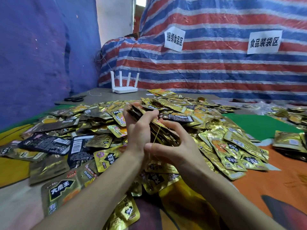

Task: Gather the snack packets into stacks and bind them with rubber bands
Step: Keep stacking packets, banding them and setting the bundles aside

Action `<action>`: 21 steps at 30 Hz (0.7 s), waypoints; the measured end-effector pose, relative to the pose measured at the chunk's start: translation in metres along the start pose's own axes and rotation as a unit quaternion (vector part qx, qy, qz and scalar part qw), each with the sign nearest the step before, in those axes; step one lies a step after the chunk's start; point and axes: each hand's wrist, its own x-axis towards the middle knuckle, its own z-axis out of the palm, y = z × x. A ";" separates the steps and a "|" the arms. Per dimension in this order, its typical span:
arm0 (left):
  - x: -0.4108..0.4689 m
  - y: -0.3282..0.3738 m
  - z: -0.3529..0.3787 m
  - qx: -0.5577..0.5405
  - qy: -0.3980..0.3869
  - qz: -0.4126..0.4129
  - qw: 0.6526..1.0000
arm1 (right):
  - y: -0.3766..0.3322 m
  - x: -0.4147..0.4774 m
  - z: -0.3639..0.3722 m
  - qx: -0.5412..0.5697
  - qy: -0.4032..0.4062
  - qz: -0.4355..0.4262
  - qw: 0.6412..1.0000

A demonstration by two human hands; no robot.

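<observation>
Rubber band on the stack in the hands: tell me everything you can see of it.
The rubber band is thin, yellowish and pulled taut in a slanted line across the stack of packets. The left hand grips the stack. The right hand stretches the band, whose lower end is by the thumb. Its far side is hidden.

The stack of snack packets (167, 136) is sitting edge-on and tilted in front of the white router (124, 89), its gold and dark foil edges showing. A yellow rubber band (157, 134) is stretching taut across its near side. The loose packets (232, 146), mostly gold with black labels, a few black, are lying overlapped in a heap before the router; a neat pile (289, 141) is resting well to the router's right
</observation>
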 end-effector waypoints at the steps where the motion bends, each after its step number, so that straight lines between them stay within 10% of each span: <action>1: 0.000 0.002 0.000 -0.002 0.006 -0.022 1.000 | 0.001 0.001 0.001 0.005 0.013 -0.002 1.000; 6: 0.000 0.007 0.000 -0.042 -0.030 -0.150 0.987 | -0.005 0.003 0.003 -0.031 0.044 -0.042 0.998; 21: 0.000 -0.002 0.000 -0.048 -0.032 -0.175 0.983 | -0.006 0.005 -0.010 -0.061 0.034 -0.035 0.997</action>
